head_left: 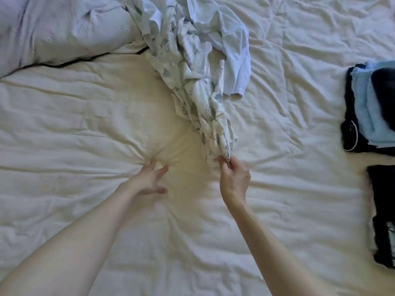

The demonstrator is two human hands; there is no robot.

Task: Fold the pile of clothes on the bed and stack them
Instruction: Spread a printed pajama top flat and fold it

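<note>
- Right hand (pixel 234 178) pinches the near end of a printed white garment (pixel 205 107), which trails back to the unfolded pile (pixel 192 28)
- Left hand (pixel 149 180) is spread, fingers apart, on the cream duvet (pixel 85 124) (holding nothing)
- Folded stack (pixel 372 107) lies far right

Bare forearms (pixel 70 242), no sleeves

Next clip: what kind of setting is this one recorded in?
Most likely a bedroom at home. The whole view is a bed covered by a rumpled cream duvet, with a pillow at the far left and folded clothes stacked at the right edge.
</note>
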